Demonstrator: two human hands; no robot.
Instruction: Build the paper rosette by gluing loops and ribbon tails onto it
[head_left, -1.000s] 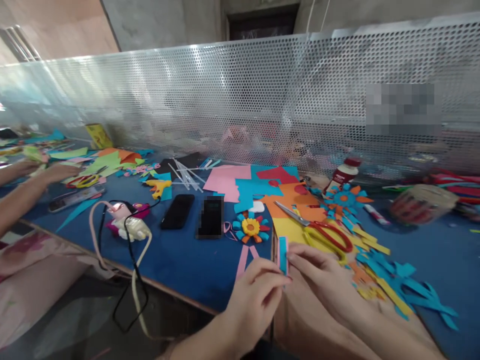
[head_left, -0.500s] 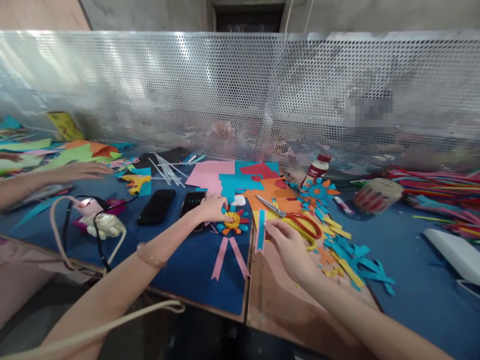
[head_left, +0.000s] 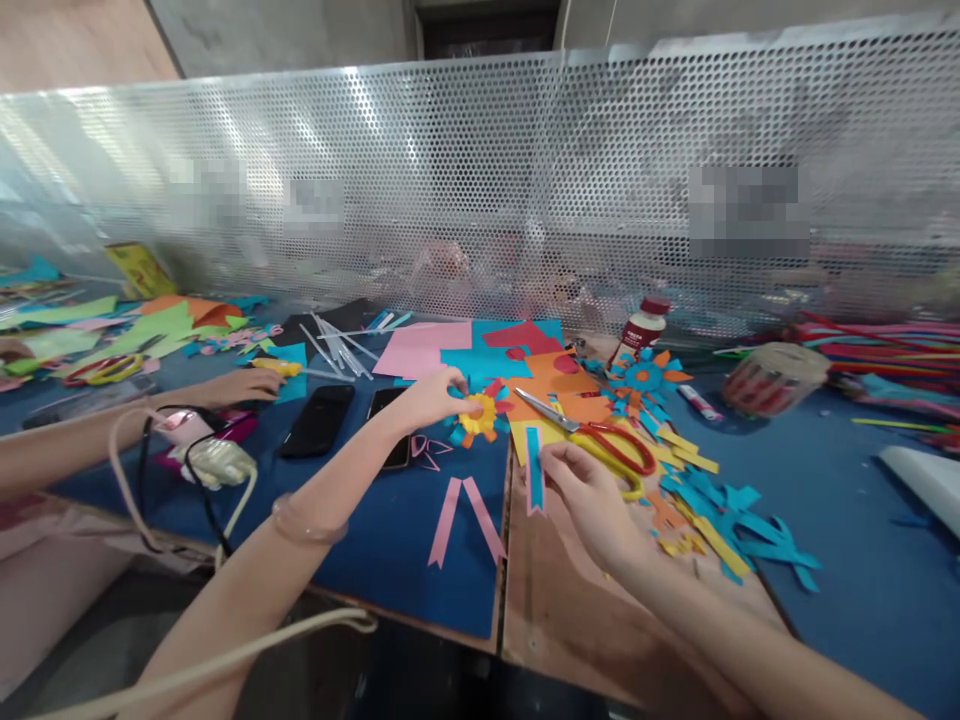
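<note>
Pinched in my left hand [head_left: 427, 398] is a paper flower [head_left: 478, 415] with a yellow centre and blue, orange and red petals, raised a little above the table. My right hand [head_left: 592, 495] is closed on a narrow paper ribbon [head_left: 535, 472], blue on a pink backing with a notched lower end. Below the flower, two pink paper strips [head_left: 446, 525] lie in an inverted V on the blue tabletop. Thin pink paper outlines [head_left: 429, 452] lie beside a phone [head_left: 390, 400], partly covered by my left hand. Scissors [head_left: 611, 450] with red and yellow handles lie just beyond my right hand.
At left, another person's hand [head_left: 244, 387] reaches to a yellow glue gun [head_left: 279, 367]. Cables run around a power plug [head_left: 214, 455]. Coloured sheets [head_left: 424, 348], a bottle [head_left: 643, 328], a second flower [head_left: 649, 375] and blue scraps [head_left: 727, 510] lie around. A perforated metal panel [head_left: 480, 180] stands behind.
My left hand has lifted the flower up and right, away from the pink strips. The other person's hand has moved to the glue gun. My right hand keeps the ribbon.
</note>
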